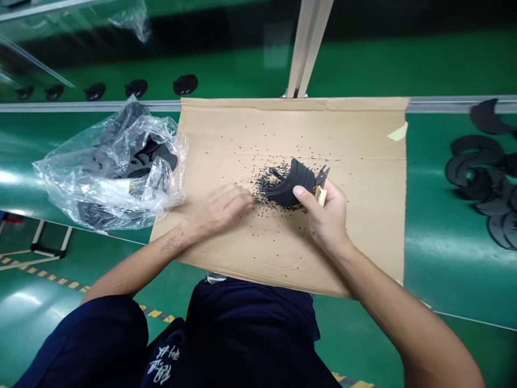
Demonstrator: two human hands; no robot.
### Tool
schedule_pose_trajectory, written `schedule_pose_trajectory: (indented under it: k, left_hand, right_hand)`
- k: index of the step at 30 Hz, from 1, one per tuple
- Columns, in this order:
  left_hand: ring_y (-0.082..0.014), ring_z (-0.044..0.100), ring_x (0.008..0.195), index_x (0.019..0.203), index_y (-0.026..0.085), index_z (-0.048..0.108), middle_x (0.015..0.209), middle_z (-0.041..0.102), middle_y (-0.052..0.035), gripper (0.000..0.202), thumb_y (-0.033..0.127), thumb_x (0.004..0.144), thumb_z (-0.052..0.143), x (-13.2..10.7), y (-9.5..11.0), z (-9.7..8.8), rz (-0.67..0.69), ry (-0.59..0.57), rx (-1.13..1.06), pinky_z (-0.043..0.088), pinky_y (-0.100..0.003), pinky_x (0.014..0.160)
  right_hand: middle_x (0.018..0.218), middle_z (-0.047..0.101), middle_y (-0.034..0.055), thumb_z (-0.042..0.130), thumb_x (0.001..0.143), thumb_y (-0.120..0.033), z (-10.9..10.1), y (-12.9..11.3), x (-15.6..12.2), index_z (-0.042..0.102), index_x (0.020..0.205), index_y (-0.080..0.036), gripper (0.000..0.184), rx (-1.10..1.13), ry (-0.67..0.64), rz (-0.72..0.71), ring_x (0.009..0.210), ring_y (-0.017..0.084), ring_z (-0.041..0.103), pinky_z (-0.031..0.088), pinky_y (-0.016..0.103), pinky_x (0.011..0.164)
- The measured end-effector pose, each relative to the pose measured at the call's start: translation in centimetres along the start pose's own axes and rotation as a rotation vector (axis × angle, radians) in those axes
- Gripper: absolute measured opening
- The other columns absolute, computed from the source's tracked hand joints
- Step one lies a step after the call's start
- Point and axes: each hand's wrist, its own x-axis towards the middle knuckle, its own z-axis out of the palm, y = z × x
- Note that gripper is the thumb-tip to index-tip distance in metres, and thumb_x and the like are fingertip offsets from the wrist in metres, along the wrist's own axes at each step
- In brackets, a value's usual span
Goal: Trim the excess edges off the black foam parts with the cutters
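My right hand (328, 216) grips small snips (320, 186) with a cream-yellow handle, their metal blades pointing up past the fingers. Its thumb presses on a curved black rubber piece (290, 183), which rests on the cardboard sheet (355, 140). My left hand (220, 210) lies on the cardboard, its fingertips just short of the rubber piece and beside a heap of black crumbs (262, 183). More crumbs are scattered widely across the sheet.
A clear plastic bag (117, 172) of black pieces lies left of the cardboard. Further black curved pieces (476, 167) sit on the green bench at right, and a row (137, 88) lies beyond a metal rail (92, 106). An upright metal post (307, 48) rises behind the sheet.
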Motion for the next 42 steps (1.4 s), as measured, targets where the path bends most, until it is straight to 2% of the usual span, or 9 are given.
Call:
schedule_pose_trajectory:
  k: [3, 6, 12, 17, 25, 31, 37, 40, 42]
  left_hand:
    - [-0.0151, 0.057, 0.072, 0.095, 0.022, 0.057, 0.081, 0.064, -0.0033, 0.019, 0.034, 0.105, 0.046, 2.3, 0.2, 0.1, -0.155, 0.247, -0.022, 0.046, -0.031, 0.068]
    - [-0.0134, 0.052, 0.067, 0.098, 0.022, 0.052, 0.081, 0.059, -0.002, 0.025, 0.043, 0.107, 0.04, 4.4, 1.1, 1.2, -0.322, 0.353, -0.178, 0.043, -0.03, 0.063]
    - [-0.0182, 0.061, 0.091, 0.117, 0.02, 0.052, 0.106, 0.065, -0.0078, 0.031, 0.047, 0.103, 0.047, 5.4, 1.9, 3.7, -0.31, 0.226, -0.372, 0.05, -0.032, 0.081]
    - [-0.0213, 0.063, 0.106, 0.123, 0.019, 0.054, 0.115, 0.065, -0.0103, 0.029, 0.039, 0.101, 0.052, 4.6, 1.1, 4.1, -0.221, 0.207, -0.329, 0.052, -0.036, 0.092]
    - [-0.0212, 0.065, 0.113, 0.127, 0.019, 0.053, 0.123, 0.066, -0.0109, 0.031, 0.036, 0.101, 0.054, 4.2, 1.6, 4.1, -0.292, 0.223, -0.424, 0.053, -0.034, 0.097]
    - [-0.0193, 0.066, 0.101, 0.12, 0.021, 0.056, 0.112, 0.069, -0.0082, 0.028, 0.041, 0.102, 0.053, 4.1, 1.5, 3.8, -0.329, 0.205, -0.529, 0.055, -0.032, 0.09]
    - [-0.0194, 0.068, 0.101, 0.121, 0.021, 0.057, 0.112, 0.07, -0.0088, 0.024, 0.035, 0.103, 0.052, 4.1, 1.5, 3.5, -0.172, 0.156, -0.447, 0.056, -0.033, 0.088]
    - [-0.0182, 0.069, 0.1, 0.122, 0.021, 0.059, 0.112, 0.072, -0.0086, 0.023, 0.031, 0.102, 0.054, 4.0, 1.7, 3.6, -0.102, 0.117, -0.454, 0.057, -0.031, 0.087]
    - [-0.0166, 0.07, 0.093, 0.126, 0.021, 0.06, 0.108, 0.074, -0.0077, 0.029, 0.034, 0.099, 0.061, 4.0, 1.9, 3.4, -0.161, 0.133, -0.5, 0.057, -0.029, 0.079]
  right_hand:
    - [0.09, 0.068, 0.0028, 0.074, 0.086, -0.049, -0.3, -0.3, -0.1, 0.069, 0.095, -0.02, 0.031, -0.05, -0.02, 0.03, 0.084, 0.018, 0.063, 0.055, 0.036, 0.079]
    - [0.084, 0.066, 0.0021, 0.076, 0.083, -0.055, -0.3, -0.6, -0.3, 0.068, 0.09, -0.02, 0.036, -0.088, -0.071, 0.07, 0.078, 0.017, 0.059, 0.052, 0.033, 0.072]
    - [0.077, 0.062, 0.0002, 0.077, 0.081, -0.057, -0.3, -1.2, -0.8, 0.066, 0.086, -0.021, 0.039, -0.132, -0.109, 0.149, 0.07, 0.016, 0.054, 0.05, 0.029, 0.065]
    - [0.083, 0.065, 0.0021, 0.076, 0.082, -0.058, -0.3, -1.4, -0.7, 0.067, 0.094, -0.022, 0.039, -0.175, -0.071, 0.184, 0.074, 0.017, 0.057, 0.053, 0.03, 0.068]
    - [0.067, 0.05, -0.003, 0.076, 0.084, -0.054, 0.2, -1.9, -1.1, 0.06, 0.082, -0.022, 0.035, -0.269, -0.077, 0.134, 0.059, 0.012, 0.042, 0.043, 0.026, 0.055]
    - [0.065, 0.048, -0.003, 0.074, 0.084, -0.058, 0.2, -2.1, -1.2, 0.061, 0.081, -0.022, 0.039, -0.312, -0.084, 0.116, 0.057, 0.012, 0.04, 0.041, 0.026, 0.053]
    - [0.069, 0.06, -0.0015, 0.079, 0.08, -0.057, -0.7, -2.8, -0.2, 0.068, 0.091, -0.023, 0.037, -0.393, -0.116, 0.04, 0.059, 0.014, 0.052, 0.048, 0.03, 0.059]
    - [0.076, 0.068, 0.0007, 0.079, 0.082, -0.049, -1.1, -2.6, -0.1, 0.069, 0.086, -0.023, 0.028, -0.414, -0.134, -0.054, 0.065, 0.016, 0.061, 0.053, 0.032, 0.065]
    - [0.081, 0.072, 0.0021, 0.078, 0.085, -0.038, -1.2, -2.2, -0.2, 0.07, 0.087, -0.024, 0.016, -0.409, -0.128, -0.147, 0.069, 0.017, 0.065, 0.055, 0.033, 0.068]
